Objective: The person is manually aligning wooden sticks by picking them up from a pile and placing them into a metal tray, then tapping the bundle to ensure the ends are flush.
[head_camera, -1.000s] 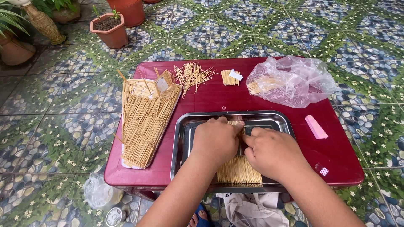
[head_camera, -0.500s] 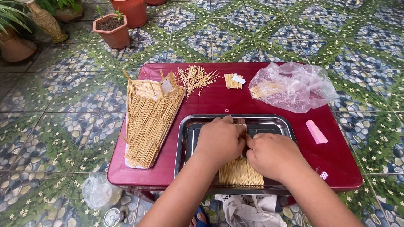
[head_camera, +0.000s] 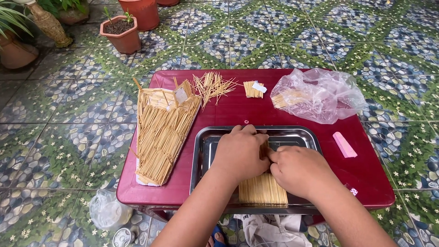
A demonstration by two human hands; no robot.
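Observation:
A steel tray [head_camera: 204,151] lies on a dark red low table [head_camera: 256,112]. Inside it rests a flat row of thin wooden sticks [head_camera: 263,190]. My left hand [head_camera: 240,153] presses palm down on the far end of that row. My right hand [head_camera: 299,170] lies beside it, fingertips pinching at sticks where the two hands meet. The part of the row under both hands is hidden.
A sloped panel built of sticks [head_camera: 161,130] lies left of the tray. Loose sticks [head_camera: 212,85], a small bundle [head_camera: 253,89], a clear plastic bag [head_camera: 318,95] and a pink block [head_camera: 344,144] sit on the table. Clay pots [head_camera: 121,34] stand on the tiled floor.
Both hands stay on the stick row in the tray with only slight finger shifts. The camera view has tilted a little.

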